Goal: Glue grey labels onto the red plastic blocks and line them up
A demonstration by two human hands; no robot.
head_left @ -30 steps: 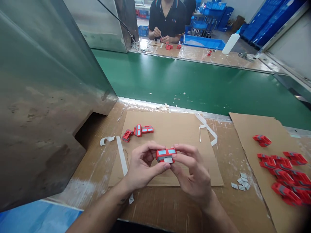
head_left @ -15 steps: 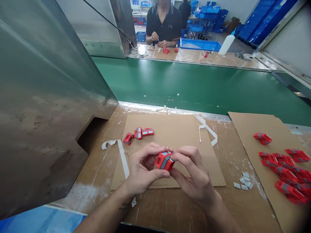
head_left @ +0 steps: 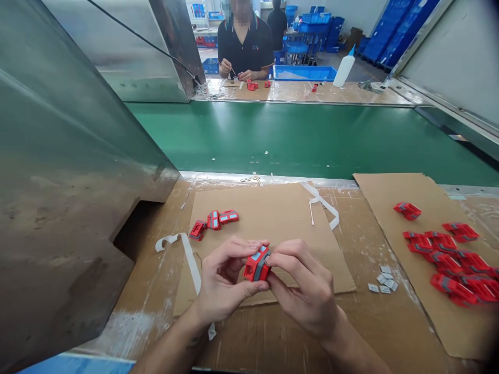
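Over the near part of the cardboard sheet [head_left: 273, 208], my left hand [head_left: 224, 278] grips a small red plastic part [head_left: 256, 267] between thumb and fingers. The part has a grey band across it and pale blue patches on top. My right hand [head_left: 306, 280] is closed at the right side of the same part, its thumb and index finger pressed against it. Whether a smaller piece lies between those fingertips is hidden. Beyond my left hand lie several similar parts [head_left: 214, 220]. Small grey-white square pieces [head_left: 385, 280] rest to the right of my right hand.
More red parts [head_left: 440, 240] lie on a second cardboard sheet [head_left: 390, 192] at right. A cotton swab [head_left: 311, 213] and tape strips [head_left: 190, 262] are nearby. A metal housing [head_left: 78, 182] stands left. Across the green belt [head_left: 273, 130], a person [head_left: 245, 49] handles red parts near a white bottle [head_left: 344, 70].
The view has shifted, so most of the scene sits further left. Both hands keep hold of the red part, which appears slightly turned, with the right fingers still at its side.
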